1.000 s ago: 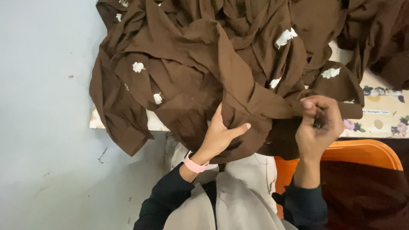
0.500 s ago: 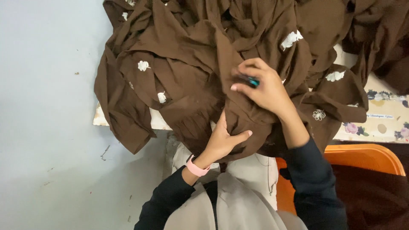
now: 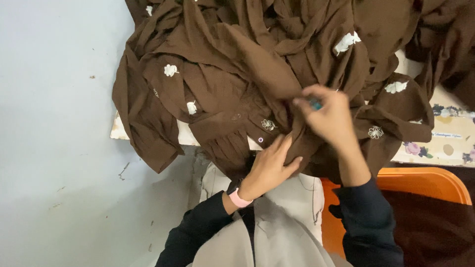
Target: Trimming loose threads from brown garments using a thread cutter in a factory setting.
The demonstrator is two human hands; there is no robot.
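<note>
Only one view here, the head camera looking straight down. A big pile of brown garments (image 3: 257, 74) with little white embroidered flowers (image 3: 170, 70) is heaped on the desk (image 3: 452, 143), spilling over its near edge toward the person's lap.

The left hand (image 3: 269, 165) lies on the brown cloth right at the desk's edge, palm down and fingers loosely spread, pressing the fabric rather than closing round it. It sits just below and right of a placket with a small pale button (image 3: 261, 140) and a white outlined flower (image 3: 268, 124). There's a pink watch strap (image 3: 238, 199) on that wrist, with a dark sleeve below it.

The right hand (image 3: 329, 116) is a bit higher and to the right, fingers curled together and pinching a fold of the same brown cloth. A small blue-green thing (image 3: 315, 103) peeks out between its fingers, but it's too small and blurry to say what it is. The two hands are close to each other but not touching, with a ridge of fabric between them.

An orange tub (image 3: 420, 180) with dark cloth inside sits at the person's right, below the desk edge. Pale grey floor (image 3: 59, 148) on the left.
</note>
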